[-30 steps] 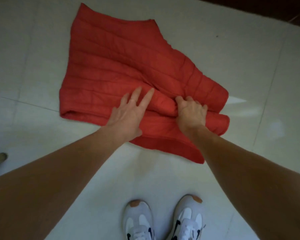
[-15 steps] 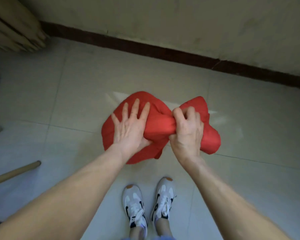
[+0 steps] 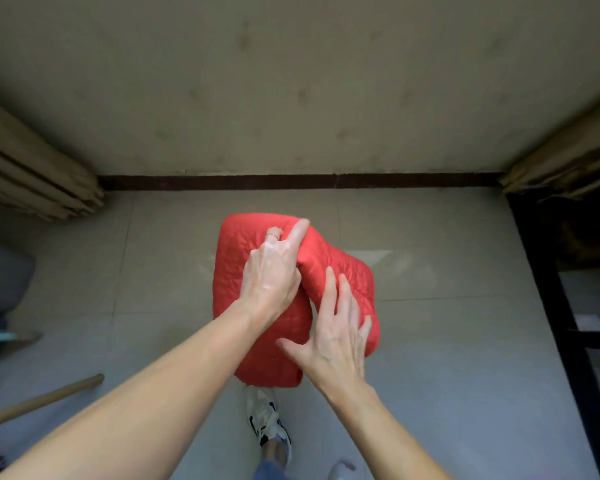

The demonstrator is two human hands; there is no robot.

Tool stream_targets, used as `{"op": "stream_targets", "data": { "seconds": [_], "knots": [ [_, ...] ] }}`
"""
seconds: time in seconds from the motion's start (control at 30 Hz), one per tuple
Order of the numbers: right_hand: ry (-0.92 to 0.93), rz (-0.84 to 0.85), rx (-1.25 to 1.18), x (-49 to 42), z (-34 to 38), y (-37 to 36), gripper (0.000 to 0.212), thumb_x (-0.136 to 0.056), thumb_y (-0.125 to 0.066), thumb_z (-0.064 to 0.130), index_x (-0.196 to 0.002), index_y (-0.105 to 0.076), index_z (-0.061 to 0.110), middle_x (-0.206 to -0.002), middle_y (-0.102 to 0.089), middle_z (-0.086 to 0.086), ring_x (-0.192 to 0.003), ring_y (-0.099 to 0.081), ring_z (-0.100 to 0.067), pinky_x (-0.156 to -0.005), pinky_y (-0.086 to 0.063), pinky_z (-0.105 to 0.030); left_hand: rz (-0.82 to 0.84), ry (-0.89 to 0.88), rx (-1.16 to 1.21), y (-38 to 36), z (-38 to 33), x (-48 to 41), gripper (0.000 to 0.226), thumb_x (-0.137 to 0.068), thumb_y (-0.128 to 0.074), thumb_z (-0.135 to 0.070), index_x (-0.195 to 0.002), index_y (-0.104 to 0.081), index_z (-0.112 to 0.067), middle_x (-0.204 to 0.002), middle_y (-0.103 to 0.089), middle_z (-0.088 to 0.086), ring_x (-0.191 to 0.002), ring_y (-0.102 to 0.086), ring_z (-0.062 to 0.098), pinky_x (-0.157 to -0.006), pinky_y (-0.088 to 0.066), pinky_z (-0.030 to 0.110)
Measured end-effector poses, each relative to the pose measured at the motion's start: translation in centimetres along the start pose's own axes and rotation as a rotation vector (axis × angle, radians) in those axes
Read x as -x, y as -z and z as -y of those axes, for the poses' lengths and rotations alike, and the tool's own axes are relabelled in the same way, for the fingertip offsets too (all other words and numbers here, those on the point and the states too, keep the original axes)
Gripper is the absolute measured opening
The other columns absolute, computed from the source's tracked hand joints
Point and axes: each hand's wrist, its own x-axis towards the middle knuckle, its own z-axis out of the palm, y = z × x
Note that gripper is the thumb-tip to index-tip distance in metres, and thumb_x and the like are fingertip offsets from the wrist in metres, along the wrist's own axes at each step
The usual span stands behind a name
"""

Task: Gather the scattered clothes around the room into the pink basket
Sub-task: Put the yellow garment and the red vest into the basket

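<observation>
I am holding red quilted garment bunched up over floor, long way running far to near. Left hand gripping far end; right hand flat, pressing near right side. Pink basket not showing.

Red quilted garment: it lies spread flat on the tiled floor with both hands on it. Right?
No. In the head view the red quilted garment is bunched into a bundle held above the tiled floor, not spread flat. Both hands are on it: the left hand grips its top, the right hand presses open against its side.
</observation>
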Motion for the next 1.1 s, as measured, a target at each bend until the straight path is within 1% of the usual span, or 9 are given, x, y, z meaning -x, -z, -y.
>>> {"op": "stream_targets", "data": {
  "seconds": [0.13, 0.23, 0.37, 0.53, 0.63, 0.7, 0.8, 0.97, 1.1],
  "knots": [
    [-0.125, -0.152, -0.036, 5.4, -2.4, 2.4, 0.135, -0.048, -0.076, 0.066, -0.152, -0.002, 0.022, -0.158, -0.018, -0.006, -0.141, -0.024, -0.027, -0.109, -0.019, -0.062, 0.024, -0.033, 0.138, -1.1, -6.6, 6.2, 0.076, -0.078, -0.038, 0.006, -0.143, -0.035, -0.033, -0.131, -0.045, 0.016, -0.107, -0.054, 0.042, -0.091, -0.042, 0.046],
    [-0.146, -0.396, 0.043, 9.1, -7.0, 5.2, 0.094, -0.055, -0.074, 0.038, -0.140, -0.035, 0.023, -0.128, -0.053, -0.003, -0.112, -0.052, -0.029, -0.099, -0.035, -0.056, 0.101, -0.082, 0.236, -2.2, -10.9, 10.6, 0.077, -0.074, -0.040, 0.005, -0.141, -0.040, -0.032, -0.124, -0.047, 0.012, -0.108, -0.052, 0.038, -0.096, -0.042, 0.044],
    [-0.203, -0.473, 0.164, 14.3, -14.0, 9.2, 0.057, -0.057, -0.066, 0.014, -0.110, -0.052, 0.027, -0.091, -0.057, 0.002, -0.084, -0.057, -0.029, -0.085, -0.038, -0.045, 0.359, -0.199, 0.142, -3.6, -15.6, 15.5, 0.071, -0.080, -0.048, -0.008, -0.143, -0.032, -0.038, -0.130, -0.042, 0.010, -0.112, -0.052, 0.037, -0.096, -0.042, 0.039],
    [-0.370, -0.506, 0.240, 24.3, -20.5, 13.0, 0.056, -0.052, -0.060, 0.012, -0.105, -0.059, 0.029, -0.090, -0.056, 0.002, -0.086, -0.053, -0.027, -0.082, -0.036, -0.044, 0.596, -0.567, -0.284, -5.5, -21.7, 22.1, 0.078, -0.075, -0.057, -0.047, -0.143, -0.022, -0.035, -0.151, -0.018, 0.010, -0.129, -0.035, 0.035, -0.093, -0.047, 0.046],
    [-0.399, -0.543, 0.288, 29.4, -22.7, 14.9, 0.051, -0.053, -0.058, 0.005, -0.099, -0.061, 0.027, -0.088, -0.055, 0.003, -0.085, -0.052, -0.028, -0.084, -0.036, -0.044, 0.623, -0.787, -0.447, -7.0, -25.3, 26.2, 0.087, -0.062, -0.029, -0.073, -0.139, -0.027, -0.031, -0.150, -0.023, 0.008, -0.136, -0.025, 0.032, -0.096, -0.043, 0.048],
    [-0.468, -0.589, 0.311, 33.4, -25.5, 17.0, 0.045, -0.059, -0.057, 0.004, -0.096, -0.061, 0.028, -0.087, -0.055, 0.003, -0.084, -0.051, -0.027, -0.084, -0.035, -0.044, 0.611, -0.920, -0.469, -8.8, -29.6, 30.0, 0.087, -0.060, -0.016, -0.074, -0.133, -0.031, -0.030, -0.139, -0.038, 0.004, -0.130, -0.032, 0.031, -0.092, -0.043, 0.047],
    [-0.592, -0.677, 0.317, 39.9, -30.7, 19.7, 0.038, -0.067, -0.058, 0.008, -0.097, -0.061, 0.029, -0.088, -0.056, 0.004, -0.083, -0.051, -0.026, -0.082, -0.035, -0.043, 0.620, -1.037, -0.439, -12.4, -36.1, 36.2, 0.070, -0.073, -0.030, -0.068, -0.131, -0.031, -0.031, -0.125, -0.048, -0.001, -0.120, -0.044, 0.029, -0.088, -0.045, 0.045],
    [-0.711, -0.743, 0.310, 46.9, -39.1, 21.9, 0.037, -0.067, -0.062, 0.013, -0.100, -0.062, 0.030, -0.089, -0.056, 0.003, -0.085, -0.052, -0.027, -0.082, -0.037, -0.045, 0.695, -1.105, -0.434, -18.2, -43.9, 42.8, 0.083, -0.068, -0.051, -0.063, -0.138, -0.022, -0.030, -0.133, -0.040, -0.002, -0.122, -0.043, 0.028, -0.087, -0.045, 0.044],
    [-0.738, -0.778, 0.272, 51.3, -49.7, 22.3, 0.035, -0.071, -0.053, 0.014, -0.101, -0.063, 0.029, -0.090, -0.056, 0.002, -0.086, -0.052, -0.028, -0.081, -0.038, -0.046, 0.654, -1.094, -0.417, -27.5, -50.4, 48.2, 0.073, -0.079, -0.048, -0.062, -0.138, -0.022, -0.027, -0.135, -0.035, -0.001, -0.122, -0.040, 0.028, -0.083, -0.046, 0.041]
  ]
}}
